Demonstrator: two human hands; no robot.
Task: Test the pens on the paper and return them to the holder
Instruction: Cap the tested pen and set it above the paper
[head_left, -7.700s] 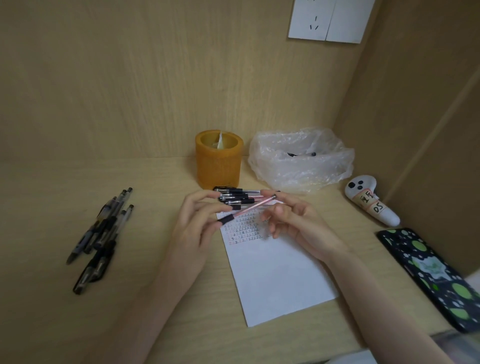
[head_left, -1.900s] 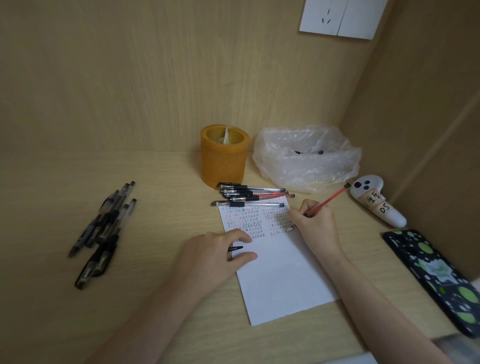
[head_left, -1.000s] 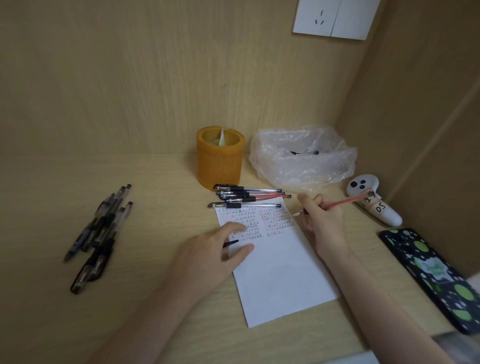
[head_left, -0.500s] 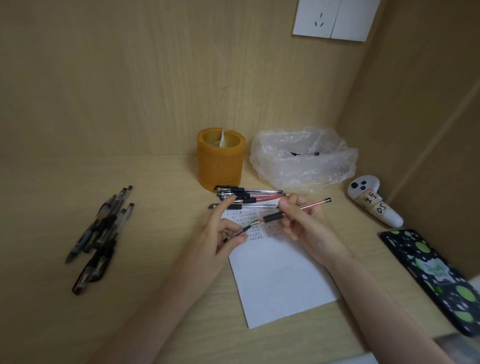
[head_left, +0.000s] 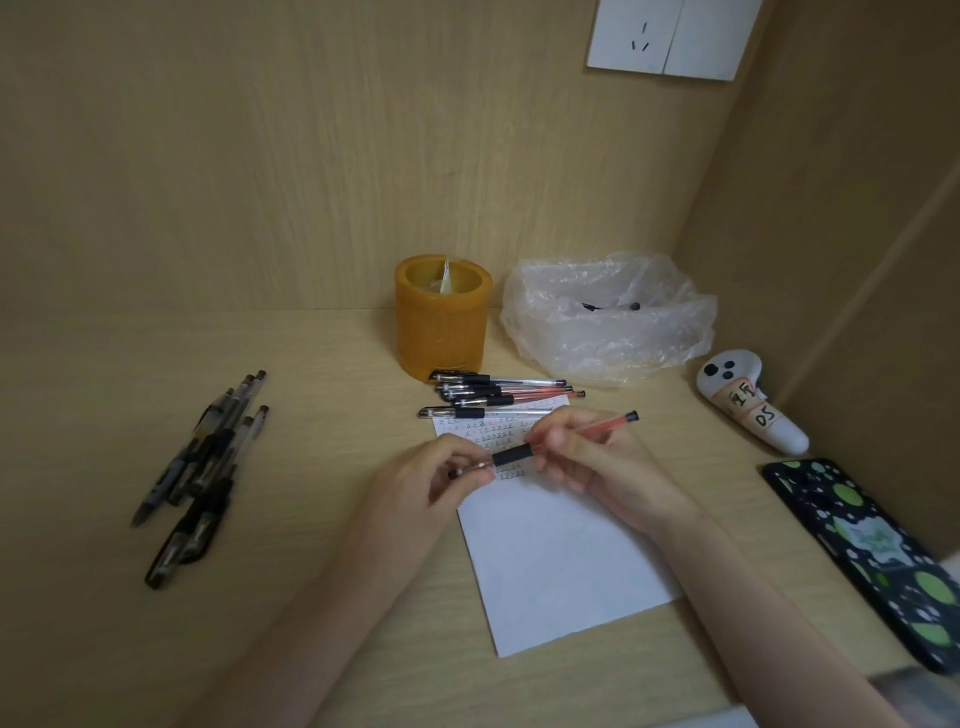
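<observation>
Pen in both hands is what we see from the head view. The right hand (head_left: 597, 462) is curled round the middle of the red pen (head_left: 605, 426). The left hand (head_left: 436, 483) pinches the end with the tip. Under both hands lies the paper (head_left: 561, 561). Just past the hands lies a row of pens (head_left: 498, 395), and behind it stands the orange holder (head_left: 442, 317). Far to the left of the left hand lie more dark pens (head_left: 208, 467). Right of the right hand sits a white controller (head_left: 748, 410) on the table (head_left: 322, 364).
</observation>
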